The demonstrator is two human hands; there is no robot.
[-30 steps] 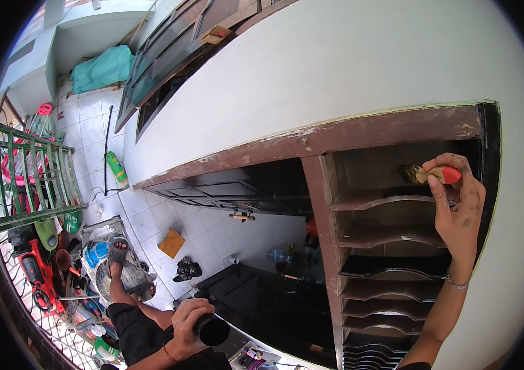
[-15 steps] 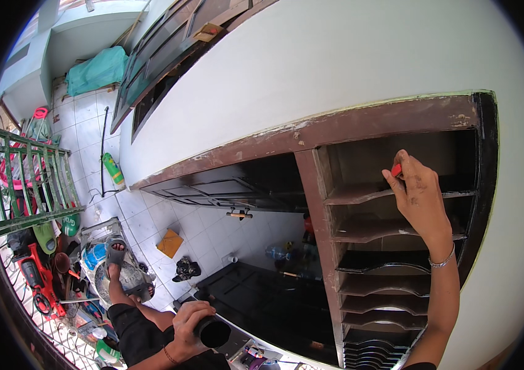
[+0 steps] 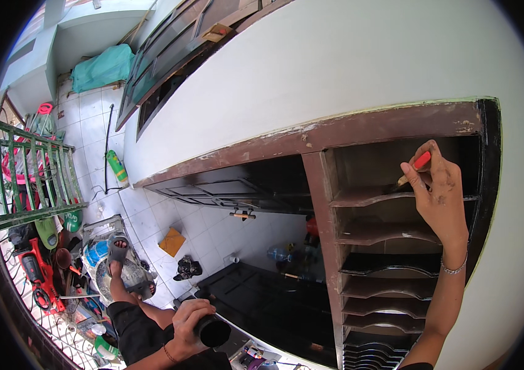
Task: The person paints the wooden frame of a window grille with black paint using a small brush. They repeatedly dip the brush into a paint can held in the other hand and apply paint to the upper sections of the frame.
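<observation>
Right and left hands both grip something. At seven o'clock in the view, the left hand [image 3: 189, 322] is wrapped round a dark cup-like container [image 3: 214, 333]. Toward three o'clock, the right hand [image 3: 442, 188] pinches a red-ended brush [image 3: 403, 180] between thumb and fingers. The brush slants, its red end toward half past one and its bristles toward half past seven, close to the top slat [image 3: 364, 199]; whether they touch is unclear. That slat's long axis runs roughly nine to three o'clock; its bare stretch lies at nine from the right hand, much the nearer one. More brown and black slats descend toward six, inside a brown frame [image 3: 391, 125]. Farther off are a green railing [image 3: 34, 151] at nine and a teal-covered bundle [image 3: 103, 69] at ten.
</observation>
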